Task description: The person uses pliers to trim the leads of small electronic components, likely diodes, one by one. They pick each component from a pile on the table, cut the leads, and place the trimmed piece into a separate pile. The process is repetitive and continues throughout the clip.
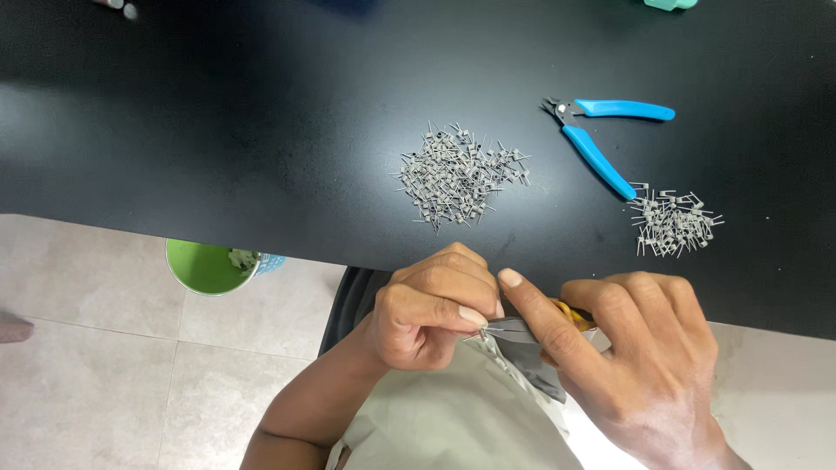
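Observation:
My left hand (433,306) is curled shut, pinching a tiny metal piece at its fingertips; the piece is too small to make out. My right hand (627,348) grips a small tool with yellow handles (570,313), whose grey tips (509,329) meet the left fingertips. Both hands hover just below the near edge of the black table (218,130). On the table lies a large pile of small wire coils (457,178), and a smaller pile of coils (675,222) sits to the right.
Blue-handled cutters (601,139) lie on the table between the two piles. A green bucket (209,265) stands on the tiled floor under the table's edge at left. A teal object (670,3) pokes in at the top edge.

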